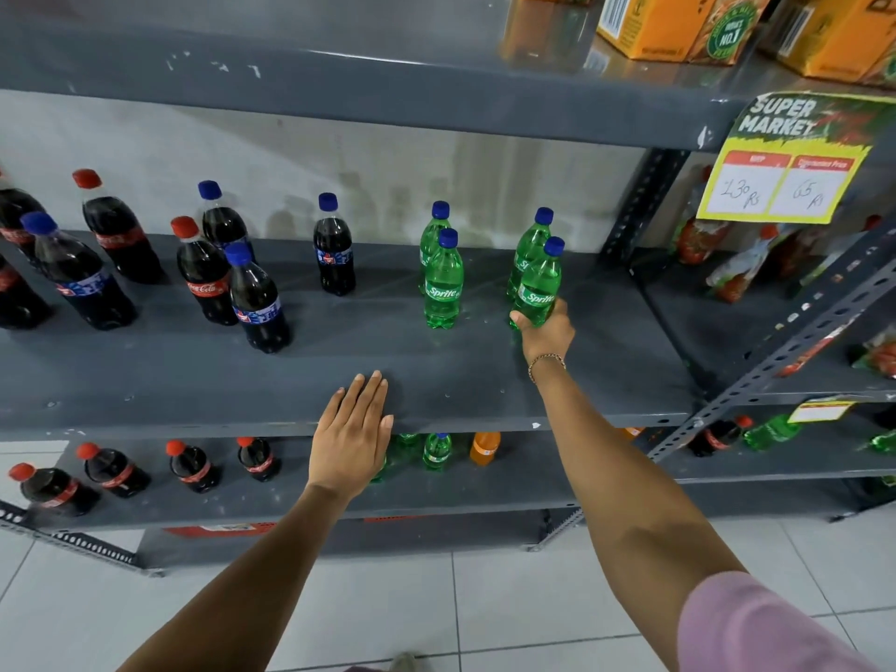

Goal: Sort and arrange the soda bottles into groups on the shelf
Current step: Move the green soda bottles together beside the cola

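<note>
The right hand [545,329] is wrapped low around the front-right Sprite bottle [537,286]; keep it upright and tight to its neighbours. The left hand [351,429] lies flat and spread on the shelf [436,380] edge. Left of that bottle: three more Sprites, and perhaps nine colas.

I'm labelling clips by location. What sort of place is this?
Most likely a small supermarket aisle: a yellow price tag printed "Super Market", grey metal shelving stocked with soda bottles, and juice cartons above.
</note>
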{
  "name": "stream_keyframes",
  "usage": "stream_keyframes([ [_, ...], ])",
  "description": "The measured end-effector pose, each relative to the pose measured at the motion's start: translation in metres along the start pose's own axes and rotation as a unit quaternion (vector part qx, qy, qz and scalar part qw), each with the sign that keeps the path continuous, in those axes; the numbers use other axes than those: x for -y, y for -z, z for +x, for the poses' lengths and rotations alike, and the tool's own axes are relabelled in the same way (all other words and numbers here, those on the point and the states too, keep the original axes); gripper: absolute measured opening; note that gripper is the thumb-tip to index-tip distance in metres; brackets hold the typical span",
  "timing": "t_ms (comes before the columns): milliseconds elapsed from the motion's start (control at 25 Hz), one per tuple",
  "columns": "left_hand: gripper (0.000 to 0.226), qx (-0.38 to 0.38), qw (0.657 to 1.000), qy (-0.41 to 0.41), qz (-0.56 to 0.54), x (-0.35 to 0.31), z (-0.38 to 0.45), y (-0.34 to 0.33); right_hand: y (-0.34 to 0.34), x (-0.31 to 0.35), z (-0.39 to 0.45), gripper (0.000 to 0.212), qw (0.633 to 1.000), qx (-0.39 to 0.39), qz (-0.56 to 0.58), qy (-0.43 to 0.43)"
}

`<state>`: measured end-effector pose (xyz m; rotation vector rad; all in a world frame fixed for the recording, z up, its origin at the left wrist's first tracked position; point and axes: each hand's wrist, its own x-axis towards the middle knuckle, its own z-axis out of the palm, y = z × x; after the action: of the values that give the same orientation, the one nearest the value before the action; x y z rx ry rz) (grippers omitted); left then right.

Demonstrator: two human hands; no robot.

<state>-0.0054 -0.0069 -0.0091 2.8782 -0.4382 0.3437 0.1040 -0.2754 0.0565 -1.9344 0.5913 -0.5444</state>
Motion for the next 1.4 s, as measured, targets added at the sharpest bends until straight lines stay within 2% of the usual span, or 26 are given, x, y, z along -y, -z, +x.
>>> stream_keyframes([
  [440, 0.060, -0.003, 1.000, -0.013, -0.010, 0.003, -0.001, 0.003, 0.001, -0.004, 0.001, 0.051, 1.000, 0.013, 0.000, 0.000],
  [520, 0.060, -0.006, 1.000, -0.017, -0.008, 0.007, -0.002, 0.005, 0.001, -0.001, -0.004, 0.065, 1.000, 0.017, 0.012, -0.008],
  [600, 0.058, -0.003, 1.000, -0.019, -0.002, 0.015, -0.005, 0.008, -0.002, 0.001, -0.017, 0.076, 1.000, -0.021, 0.016, -0.015],
  [640, 0.058, -0.002, 1.000, -0.020, 0.005, 0.022, -0.008, 0.010, -0.007, 0.002, -0.027, 0.070, 0.998, -0.054, 0.014, -0.006],
  [720, 0.058, 0.002, 1.000, -0.006, 0.015, 0.042, -0.016, 0.015, -0.025, 0.007, -0.058, 0.043, 0.994, -0.102, 0.021, 0.034],
  [760, 0.059, 0.000, 1.000, 0.011, 0.017, 0.055, -0.019, 0.018, -0.038, 0.012, -0.076, 0.031, 0.994, -0.092, 0.029, 0.053],
  [840, 0.060, -0.007, 0.998, 0.055, 0.018, 0.087, -0.026, 0.025, -0.071, 0.028, -0.113, 0.015, 0.996, -0.013, 0.044, 0.078],
  [1000, 0.062, -0.016, 0.995, 0.098, 0.017, 0.147, -0.041, 0.041, -0.138, 0.069, -0.162, 0.008, 0.976, 0.176, 0.060, 0.113],
  [1080, 0.062, -0.015, 0.996, 0.085, 0.016, 0.158, -0.044, 0.043, -0.166, 0.087, -0.177, 0.019, 0.964, 0.236, 0.044, 0.116],
  [1160, 0.061, -0.016, 0.997, 0.078, 0.007, 0.158, -0.043, 0.043, -0.185, 0.098, -0.186, 0.039, 0.955, 0.274, 0.029, 0.109],
  [1280, 0.059, -0.011, 0.997, 0.071, 0.000, 0.160, -0.043, 0.041, -0.204, 0.105, -0.192, 0.063, 0.955, 0.279, 0.021, 0.093],
  [1400, 0.057, -0.013, 0.997, 0.070, -0.006, 0.164, -0.043, 0.039, -0.216, 0.111, -0.191, 0.070, 0.959, 0.269, 0.036, 0.078],
])
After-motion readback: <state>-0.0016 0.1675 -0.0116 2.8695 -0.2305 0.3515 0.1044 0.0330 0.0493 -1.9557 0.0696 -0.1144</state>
